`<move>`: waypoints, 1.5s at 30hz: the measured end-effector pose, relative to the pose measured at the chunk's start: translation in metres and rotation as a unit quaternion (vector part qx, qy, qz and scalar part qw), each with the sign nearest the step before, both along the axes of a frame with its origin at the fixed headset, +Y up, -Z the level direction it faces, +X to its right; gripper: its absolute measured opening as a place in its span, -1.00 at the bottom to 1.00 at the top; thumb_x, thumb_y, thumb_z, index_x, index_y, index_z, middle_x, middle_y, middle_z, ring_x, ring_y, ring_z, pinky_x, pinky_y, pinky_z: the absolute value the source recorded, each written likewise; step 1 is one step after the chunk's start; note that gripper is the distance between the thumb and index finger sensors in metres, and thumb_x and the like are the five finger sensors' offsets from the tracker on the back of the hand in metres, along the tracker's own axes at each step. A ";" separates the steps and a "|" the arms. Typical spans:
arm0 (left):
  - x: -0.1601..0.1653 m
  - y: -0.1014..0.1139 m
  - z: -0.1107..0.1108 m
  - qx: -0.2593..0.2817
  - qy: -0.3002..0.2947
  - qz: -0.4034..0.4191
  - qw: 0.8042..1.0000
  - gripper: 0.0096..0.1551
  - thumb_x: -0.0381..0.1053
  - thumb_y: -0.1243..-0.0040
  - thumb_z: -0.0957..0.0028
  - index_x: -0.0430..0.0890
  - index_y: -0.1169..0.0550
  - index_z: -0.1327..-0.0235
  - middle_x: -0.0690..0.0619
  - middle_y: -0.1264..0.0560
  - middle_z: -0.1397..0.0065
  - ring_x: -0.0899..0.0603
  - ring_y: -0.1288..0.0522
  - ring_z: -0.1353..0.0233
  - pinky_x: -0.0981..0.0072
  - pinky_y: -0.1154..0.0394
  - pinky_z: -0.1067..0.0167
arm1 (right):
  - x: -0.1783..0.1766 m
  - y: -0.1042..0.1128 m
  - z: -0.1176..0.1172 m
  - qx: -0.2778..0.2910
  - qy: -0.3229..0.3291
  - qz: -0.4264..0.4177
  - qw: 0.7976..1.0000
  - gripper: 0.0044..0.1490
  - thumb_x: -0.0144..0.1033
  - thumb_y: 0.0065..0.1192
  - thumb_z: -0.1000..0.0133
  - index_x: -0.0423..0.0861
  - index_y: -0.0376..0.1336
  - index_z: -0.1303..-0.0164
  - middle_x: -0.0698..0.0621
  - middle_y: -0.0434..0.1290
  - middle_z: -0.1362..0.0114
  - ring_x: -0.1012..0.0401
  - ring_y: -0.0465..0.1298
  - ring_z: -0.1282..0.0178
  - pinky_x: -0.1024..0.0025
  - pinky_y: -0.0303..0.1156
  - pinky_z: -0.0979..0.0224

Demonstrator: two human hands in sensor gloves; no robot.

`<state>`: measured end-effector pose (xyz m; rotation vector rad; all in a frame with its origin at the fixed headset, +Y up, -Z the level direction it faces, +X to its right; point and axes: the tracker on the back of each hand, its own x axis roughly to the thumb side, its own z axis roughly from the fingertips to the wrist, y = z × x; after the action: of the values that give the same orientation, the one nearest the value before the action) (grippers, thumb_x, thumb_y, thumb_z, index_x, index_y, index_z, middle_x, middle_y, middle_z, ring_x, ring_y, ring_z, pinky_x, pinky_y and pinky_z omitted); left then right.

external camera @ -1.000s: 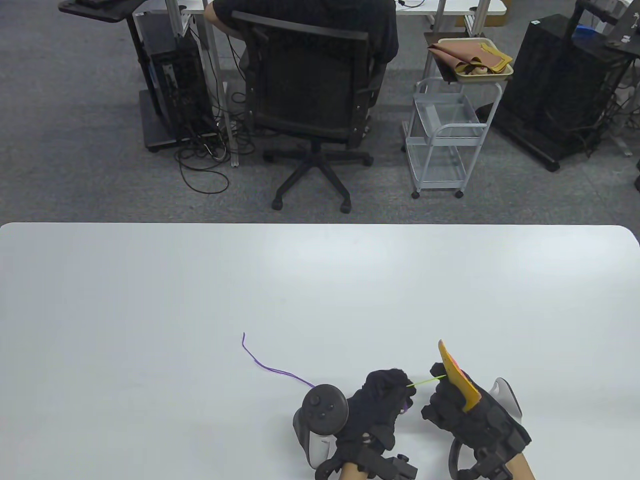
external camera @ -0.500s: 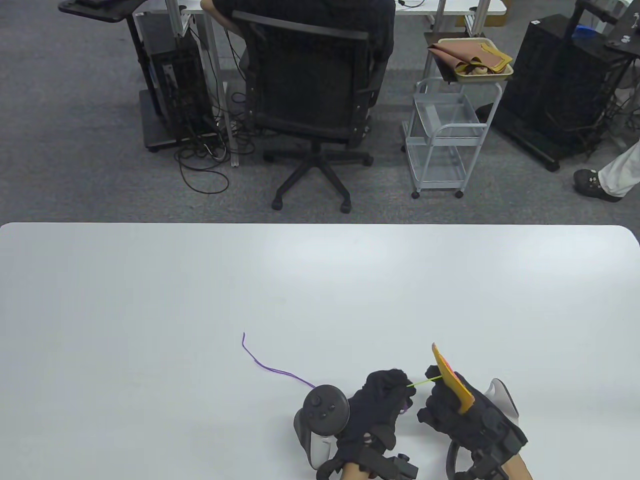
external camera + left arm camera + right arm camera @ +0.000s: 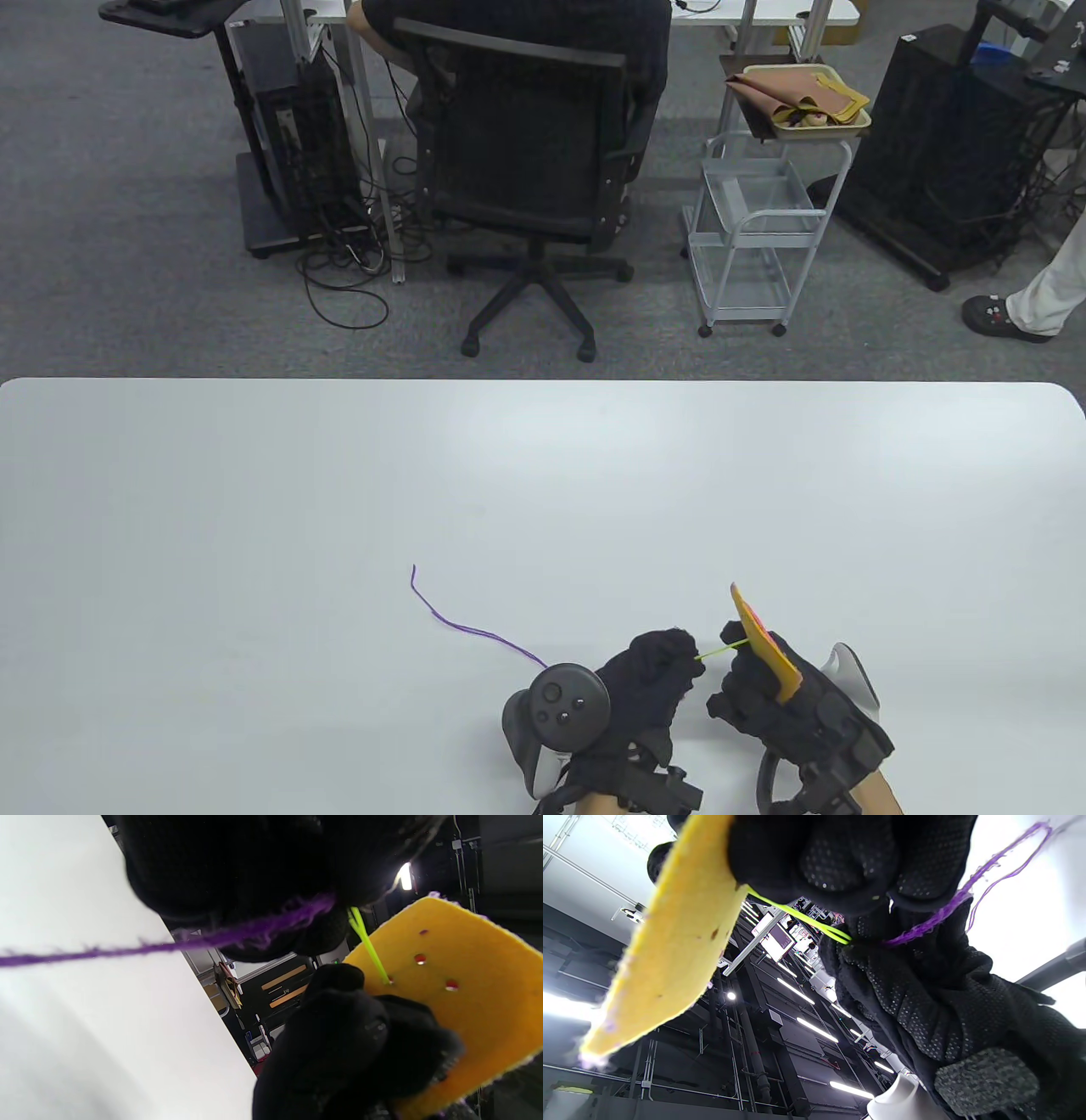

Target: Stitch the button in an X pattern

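My right hand (image 3: 764,696) grips a yellow felt piece (image 3: 765,643) on edge above the table; in the left wrist view the felt (image 3: 475,1014) shows several small holes with red behind them. My left hand (image 3: 653,679) pinches a lime-green needle (image 3: 719,652) whose tip sits in one hole (image 3: 389,982). Purple yarn (image 3: 475,630) trails from the left hand across the table to the left; it also shows in the left wrist view (image 3: 169,946) and the right wrist view (image 3: 950,912). The button is hidden behind the felt.
The white table (image 3: 543,509) spreads around the hands, which sit near its front edge. Beyond it stand an office chair (image 3: 534,161) with a seated person, a white cart (image 3: 755,229) and a passing person's leg (image 3: 1031,306) at the right.
The right hand and felt shifted slightly left toward the left hand. The left hand turned a little, its tracker moving right. A person's leg came in at the far right.
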<state>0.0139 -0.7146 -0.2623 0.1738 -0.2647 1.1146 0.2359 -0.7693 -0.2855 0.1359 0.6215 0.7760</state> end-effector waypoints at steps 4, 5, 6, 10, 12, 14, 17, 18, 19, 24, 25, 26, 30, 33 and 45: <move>0.001 0.003 0.002 0.016 0.006 -0.021 1.000 -0.66 0.02 -0.32 -0.04 0.02 -0.63 -0.05 0.11 -0.77 -0.01 0.02 -0.78 0.09 0.10 -0.70 0.08 | -0.001 0.000 0.001 0.000 0.003 0.003 1.000 -0.45 -0.14 -0.27 -0.27 -0.11 0.06 -0.42 0.13 0.50 0.10 0.26 0.49 0.07 0.08 0.42 -0.40; 0.001 0.003 0.002 0.015 0.006 -0.021 1.000 -0.66 0.02 -0.32 -0.04 0.01 -0.64 -0.05 0.10 -0.77 -0.01 0.02 -0.78 0.09 0.09 -0.70 0.08 | -0.001 0.000 0.001 -0.001 0.004 0.003 1.000 -0.45 -0.14 -0.27 -0.27 -0.10 0.06 -0.42 0.13 0.50 0.10 0.26 0.49 0.07 0.08 0.41 -0.41; 0.002 0.003 0.002 0.015 0.005 -0.024 1.000 -0.66 0.02 -0.33 -0.04 0.01 -0.64 -0.05 0.10 -0.78 0.00 0.01 -0.78 0.09 0.09 -0.69 0.08 | -0.001 0.000 0.001 -0.001 0.005 0.004 1.000 -0.45 -0.14 -0.27 -0.27 -0.10 0.06 -0.42 0.13 0.50 0.10 0.26 0.49 0.06 0.08 0.41 -0.41; 0.004 0.004 0.003 0.023 0.006 -0.042 0.999 -0.66 0.02 -0.33 -0.04 0.00 -0.65 -0.04 0.09 -0.78 0.01 0.01 -0.78 0.10 0.08 -0.69 0.09 | -0.002 -0.001 0.001 -0.002 0.009 0.008 1.000 -0.45 -0.14 -0.27 -0.27 -0.10 0.06 -0.42 0.12 0.50 0.10 0.26 0.49 0.06 0.08 0.41 -0.42; 0.005 0.005 0.004 0.029 0.006 -0.044 0.999 -0.66 0.03 -0.33 -0.04 0.00 -0.65 -0.04 0.10 -0.78 0.01 0.01 -0.78 0.10 0.08 -0.69 0.09 | -0.002 -0.001 0.001 -0.001 0.012 0.009 1.000 -0.45 -0.14 -0.27 -0.27 -0.10 0.06 -0.42 0.13 0.50 0.09 0.26 0.49 0.06 0.08 0.41 -0.42; 0.005 0.005 0.004 0.030 0.005 -0.043 0.999 -0.66 0.03 -0.33 -0.04 0.00 -0.65 -0.04 0.09 -0.78 0.01 0.01 -0.78 0.10 0.08 -0.69 0.09 | -0.002 -0.001 0.001 0.000 0.013 0.010 1.000 -0.45 -0.14 -0.27 -0.27 -0.10 0.06 -0.42 0.12 0.50 0.09 0.26 0.49 0.06 0.08 0.40 -0.42; 0.005 0.004 0.004 0.030 0.004 -0.041 0.999 -0.66 0.03 -0.33 -0.04 0.01 -0.65 -0.04 0.10 -0.78 0.01 0.01 -0.78 0.10 0.09 -0.69 0.09 | -0.003 -0.002 0.001 -0.001 0.015 0.014 1.000 -0.45 -0.14 -0.27 -0.27 -0.10 0.06 -0.42 0.12 0.50 0.09 0.25 0.49 0.06 0.07 0.40 -0.42; 0.005 0.004 0.004 0.030 0.004 -0.041 0.999 -0.66 0.03 -0.32 -0.04 0.00 -0.65 -0.04 0.10 -0.78 0.01 0.01 -0.78 0.10 0.09 -0.69 0.09 | -0.003 -0.002 0.001 -0.001 0.015 0.015 1.000 -0.45 -0.14 -0.27 -0.27 -0.10 0.06 -0.42 0.12 0.50 0.09 0.25 0.49 0.06 0.07 0.40 -0.42; 0.005 0.004 0.004 0.030 0.004 -0.040 0.999 -0.66 0.03 -0.32 -0.04 0.00 -0.65 -0.04 0.10 -0.78 0.01 0.01 -0.78 0.10 0.09 -0.69 0.09 | -0.003 -0.002 0.001 0.000 0.016 0.016 1.000 -0.45 -0.14 -0.27 -0.27 -0.10 0.06 -0.42 0.12 0.50 0.09 0.25 0.49 0.06 0.07 0.40 -0.42; 0.006 0.004 0.004 0.025 -0.002 -0.033 0.999 -0.66 0.03 -0.31 -0.05 0.01 -0.64 -0.05 0.10 -0.77 0.00 0.01 -0.77 0.10 0.08 -0.68 0.08 | -0.006 -0.003 0.002 0.003 0.019 0.032 0.999 -0.45 -0.14 -0.27 -0.27 -0.10 0.06 -0.43 0.11 0.50 0.08 0.24 0.49 0.04 0.06 0.39 -0.43; 0.006 0.004 0.004 0.024 -0.003 -0.033 0.999 -0.66 0.03 -0.31 -0.05 0.01 -0.64 -0.05 0.10 -0.77 0.00 0.01 -0.77 0.10 0.08 -0.68 0.08 | -0.008 -0.003 0.002 0.003 0.021 0.034 0.999 -0.45 -0.14 -0.27 -0.27 -0.10 0.05 -0.43 0.11 0.50 0.08 0.24 0.49 0.04 0.06 0.39 -0.42; 0.006 0.004 0.004 0.024 -0.003 -0.033 0.999 -0.66 0.03 -0.31 -0.05 0.00 -0.64 -0.05 0.10 -0.77 0.00 0.01 -0.77 0.10 0.08 -0.68 0.08 | -0.008 -0.003 0.002 0.003 0.022 0.034 0.999 -0.45 -0.14 -0.27 -0.27 -0.10 0.05 -0.43 0.11 0.49 0.08 0.24 0.49 0.04 0.06 0.39 -0.43; 0.006 0.003 0.004 0.024 -0.005 -0.033 0.999 -0.66 0.03 -0.31 -0.05 0.00 -0.63 -0.05 0.10 -0.77 0.01 0.01 -0.77 0.10 0.08 -0.68 0.08 | -0.012 -0.005 0.003 0.002 0.027 0.043 0.999 -0.45 -0.14 -0.26 -0.27 -0.10 0.05 -0.43 0.10 0.49 0.07 0.24 0.48 0.04 0.05 0.38 -0.43; 0.007 0.003 0.004 0.023 -0.007 -0.036 0.999 -0.66 0.04 -0.30 -0.05 -0.01 -0.63 -0.05 0.10 -0.77 0.02 0.01 -0.77 0.10 0.08 -0.68 0.08 | -0.014 -0.006 0.004 0.002 0.031 0.048 0.998 -0.45 -0.14 -0.26 -0.27 -0.10 0.05 -0.43 0.10 0.50 0.07 0.23 0.49 0.03 0.05 0.38 -0.43; 0.006 0.003 0.003 0.024 -0.006 -0.045 0.999 -0.63 0.06 -0.27 -0.06 -0.03 -0.62 -0.05 0.11 -0.75 0.05 0.00 -0.75 0.11 0.06 -0.66 0.08 | -0.016 -0.008 0.004 0.013 0.034 0.070 0.997 -0.45 -0.15 -0.21 -0.27 -0.11 0.06 -0.43 0.06 0.51 0.01 0.20 0.49 -0.02 0.02 0.37 -0.45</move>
<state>0.0199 -0.7119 -0.2592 0.1973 -0.3070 1.0203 0.2201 -0.7775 -0.2816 0.1447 0.6907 0.9184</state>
